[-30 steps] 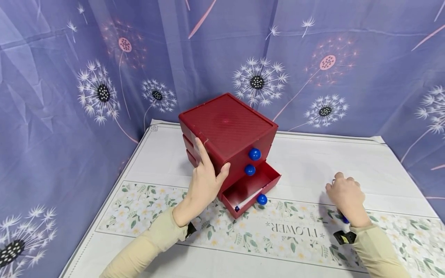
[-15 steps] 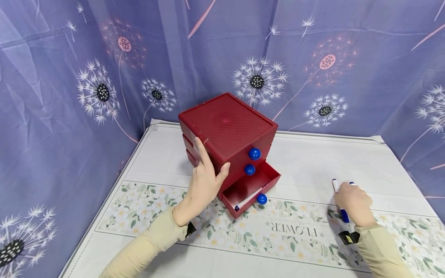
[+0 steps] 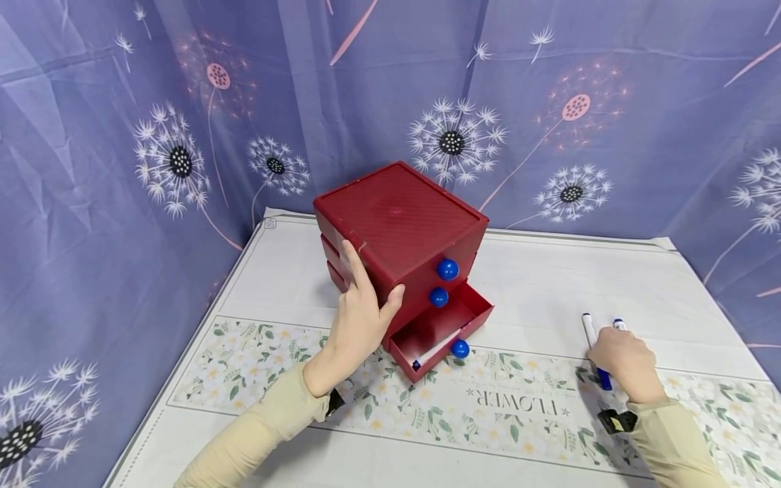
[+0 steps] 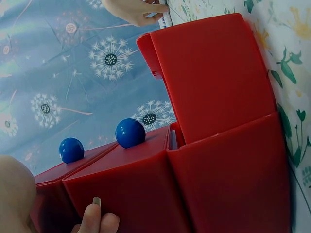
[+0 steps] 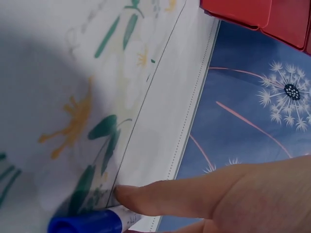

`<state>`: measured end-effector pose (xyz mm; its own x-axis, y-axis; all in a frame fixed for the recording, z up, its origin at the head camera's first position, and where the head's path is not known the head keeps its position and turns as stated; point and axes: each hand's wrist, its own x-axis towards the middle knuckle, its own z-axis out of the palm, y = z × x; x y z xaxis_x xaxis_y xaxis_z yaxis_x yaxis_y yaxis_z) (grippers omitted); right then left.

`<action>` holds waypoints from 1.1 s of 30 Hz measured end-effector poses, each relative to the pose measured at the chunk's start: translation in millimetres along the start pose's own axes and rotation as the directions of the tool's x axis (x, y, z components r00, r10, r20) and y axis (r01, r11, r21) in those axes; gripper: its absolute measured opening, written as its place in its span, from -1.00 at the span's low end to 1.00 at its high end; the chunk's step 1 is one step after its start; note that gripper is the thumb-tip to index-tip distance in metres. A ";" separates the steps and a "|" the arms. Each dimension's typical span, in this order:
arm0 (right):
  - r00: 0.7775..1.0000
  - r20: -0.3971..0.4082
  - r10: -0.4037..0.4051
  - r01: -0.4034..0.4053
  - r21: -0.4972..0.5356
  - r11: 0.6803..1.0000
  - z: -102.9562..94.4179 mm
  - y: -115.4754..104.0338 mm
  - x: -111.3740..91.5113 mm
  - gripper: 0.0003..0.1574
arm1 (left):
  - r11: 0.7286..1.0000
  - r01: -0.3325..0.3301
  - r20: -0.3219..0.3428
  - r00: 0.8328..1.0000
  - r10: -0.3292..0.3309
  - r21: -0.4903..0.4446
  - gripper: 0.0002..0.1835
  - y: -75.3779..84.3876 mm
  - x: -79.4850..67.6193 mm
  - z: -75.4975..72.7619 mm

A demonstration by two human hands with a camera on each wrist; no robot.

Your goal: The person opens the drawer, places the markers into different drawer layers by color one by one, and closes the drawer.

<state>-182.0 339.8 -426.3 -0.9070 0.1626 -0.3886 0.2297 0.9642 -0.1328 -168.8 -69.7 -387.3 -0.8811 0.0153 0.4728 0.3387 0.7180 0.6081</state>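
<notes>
A red drawer cabinet (image 3: 403,217) with blue round knobs stands at the middle of the table, its bottom drawer (image 3: 482,318) pulled out. In that drawer lies a white marker (image 3: 436,350) with a blue cap. My left hand (image 3: 354,325) rests on the cabinet's near left side, index finger straight along the top edge and thumb at the front corner. To the right, my right hand (image 3: 625,362) pinches a white marker (image 3: 589,329) with a blue cap (image 5: 87,223), thumb on the barrel beside the cap. A second marker (image 3: 619,324) shows just beyond this hand, mostly hidden by it.
White cloth (image 3: 543,278) with a printed flower band (image 3: 506,413) covers the table. A purple dandelion curtain (image 3: 378,88) hangs behind and at the left. The open drawer juts out toward the right hand's side.
My right hand has shifted a little right and toward me, uncovering the ends of both markers it hid before. The left hand, cabinet and drawer stay the same.
</notes>
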 end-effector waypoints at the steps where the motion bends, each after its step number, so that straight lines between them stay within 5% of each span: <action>1: 1.000 0.005 -0.008 0.008 0.001 1.000 -0.3 0.0 -1.3 -0.81 | 1.000 0.000 0.000 1.000 0.000 0.000 0.11 -0.2 -0.1 0.2; 9: 0.997 0.014 -0.078 0.078 -0.011 0.997 0.5 1.6 -5.5 -0.89 | 1.000 0.004 -0.002 1.000 -0.004 0.000 0.11 -0.4 0.0 0.5; 19: 0.998 0.020 -0.051 0.051 -0.011 0.999 -3.4 -1.9 -1.1 -0.78 | 1.000 0.006 -0.011 1.000 -0.006 -0.007 0.10 -0.9 -0.4 0.3; 33: 0.971 -0.155 -0.184 0.183 -0.016 0.983 -0.5 -10.7 -2.4 -0.73 | 1.000 -0.001 -0.005 1.000 0.001 0.001 0.10 -0.6 0.0 0.3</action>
<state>-182.5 329.2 -423.5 -0.9773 0.0133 -0.2116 0.0539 0.9809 -0.1871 -169.0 -69.9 -387.9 -0.8792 0.0123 0.4763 0.3389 0.7188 0.6071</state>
